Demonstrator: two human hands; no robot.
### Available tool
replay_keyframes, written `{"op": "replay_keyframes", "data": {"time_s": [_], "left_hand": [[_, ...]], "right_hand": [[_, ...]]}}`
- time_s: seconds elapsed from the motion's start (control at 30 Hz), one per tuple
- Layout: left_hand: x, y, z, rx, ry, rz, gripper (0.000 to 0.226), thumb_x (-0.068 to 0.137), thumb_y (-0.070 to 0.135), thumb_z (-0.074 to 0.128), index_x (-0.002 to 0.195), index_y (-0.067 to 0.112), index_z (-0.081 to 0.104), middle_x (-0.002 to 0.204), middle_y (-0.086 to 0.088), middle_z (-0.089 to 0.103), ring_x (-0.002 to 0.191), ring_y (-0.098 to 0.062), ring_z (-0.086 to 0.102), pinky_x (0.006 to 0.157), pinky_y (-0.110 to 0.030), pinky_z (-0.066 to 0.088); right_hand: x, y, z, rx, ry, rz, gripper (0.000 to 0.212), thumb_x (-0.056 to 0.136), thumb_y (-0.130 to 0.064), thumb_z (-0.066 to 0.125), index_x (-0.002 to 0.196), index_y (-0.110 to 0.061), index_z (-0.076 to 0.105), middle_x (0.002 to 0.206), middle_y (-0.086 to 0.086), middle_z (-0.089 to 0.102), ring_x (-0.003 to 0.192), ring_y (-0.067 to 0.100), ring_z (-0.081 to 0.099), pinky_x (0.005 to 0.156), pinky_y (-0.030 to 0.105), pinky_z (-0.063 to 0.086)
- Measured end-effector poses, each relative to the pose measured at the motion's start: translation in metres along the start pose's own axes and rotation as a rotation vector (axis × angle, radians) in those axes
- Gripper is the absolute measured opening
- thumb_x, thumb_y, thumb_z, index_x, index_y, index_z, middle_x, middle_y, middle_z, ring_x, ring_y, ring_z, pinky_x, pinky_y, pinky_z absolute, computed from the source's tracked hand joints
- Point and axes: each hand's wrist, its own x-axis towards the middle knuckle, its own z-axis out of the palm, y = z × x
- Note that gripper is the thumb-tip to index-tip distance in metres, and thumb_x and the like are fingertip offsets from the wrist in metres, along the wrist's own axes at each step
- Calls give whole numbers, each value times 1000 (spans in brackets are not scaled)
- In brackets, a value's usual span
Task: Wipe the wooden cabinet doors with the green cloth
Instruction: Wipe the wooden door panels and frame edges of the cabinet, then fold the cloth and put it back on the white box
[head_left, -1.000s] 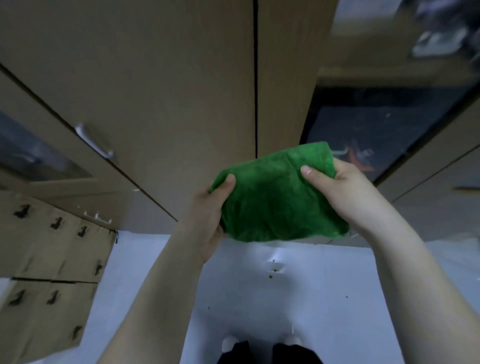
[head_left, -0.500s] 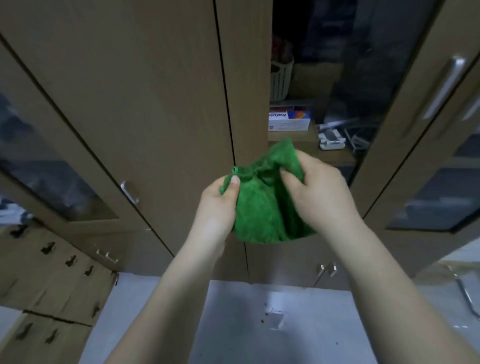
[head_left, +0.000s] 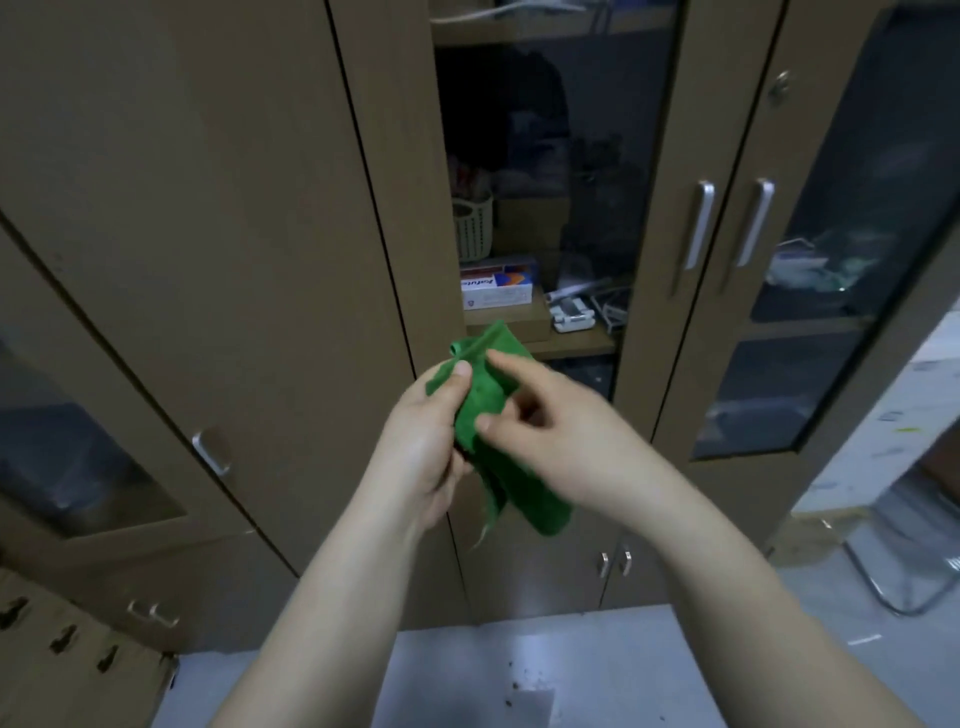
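A green cloth (head_left: 491, 410), folded narrow, hangs between both hands in front of the cabinet. My left hand (head_left: 426, 441) pinches its upper left edge with thumb and fingers. My right hand (head_left: 561, 441) grips the cloth from the right, index finger stretched along its top. The wooden cabinet door (head_left: 218, 218) fills the left and middle, plain brown, a little beyond the cloth. A glass-panelled door (head_left: 675, 156) stands to the right of it with a metal handle (head_left: 698, 223).
Behind the glass are shelves with a basket (head_left: 472, 228), a white box (head_left: 498, 288) and small items. A second glass door (head_left: 852, 249) is at the right. Cardboard boxes (head_left: 67, 649) stand at lower left, a chair leg (head_left: 893, 592) at lower right, pale floor (head_left: 467, 686) below.
The view has tilted upward, showing more of the cabinet. The cloth went from spread wide between the hands to bunched and folded narrow, with both hands drawn closer together.
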Motion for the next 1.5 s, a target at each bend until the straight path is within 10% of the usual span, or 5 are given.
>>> {"op": "replay_keyframes", "data": {"time_s": [0.13, 0.4, 0.97, 1.2, 1.5], "left_hand": [[-2, 15, 1, -158, -102, -69, 40, 105, 27, 40, 133, 3, 54, 122, -23, 67, 110, -34, 67, 91, -54, 54], [4, -5, -16, -454, -278, -271, 60, 102, 49, 31, 137, 5, 53, 133, -20, 62, 120, -34, 61, 94, -50, 51], [33, -117, 180, 335, -712, -16, 37, 89, 30, 69, 122, 14, 66, 117, -11, 72, 108, -31, 69, 91, -45, 55], [26, -193, 352, 563, -475, 304, 30, 100, 43, 49, 114, 21, 64, 107, 4, 72, 100, -16, 68, 88, -41, 55], [30, -264, 489, 602, -288, 468, 46, 91, 61, 45, 100, 21, 66, 95, 3, 72, 92, -20, 68, 81, -46, 54]], "right_hand": [[14, 16, -28, 325, 362, 102, 45, 88, -29, 72, 132, -31, 60, 88, -18, 67, 80, -1, 62, 74, 18, 48], [-27, 47, 2, 1420, -89, 434, 67, 48, -21, 99, 110, -7, 77, 115, 19, 73, 99, 31, 73, 83, 46, 60], [-132, 99, -231, 513, 581, 313, 19, 78, 3, 75, 90, -12, 77, 88, 15, 77, 79, 29, 74, 74, 39, 61], [-184, 187, -357, 722, 875, 230, 23, 80, -13, 78, 102, -7, 75, 99, 19, 76, 87, 32, 75, 66, 36, 60], [-181, 293, -460, 41, 1137, 193, 14, 98, -37, 49, 92, -31, 60, 84, -22, 64, 78, -3, 59, 69, 20, 47]]}}
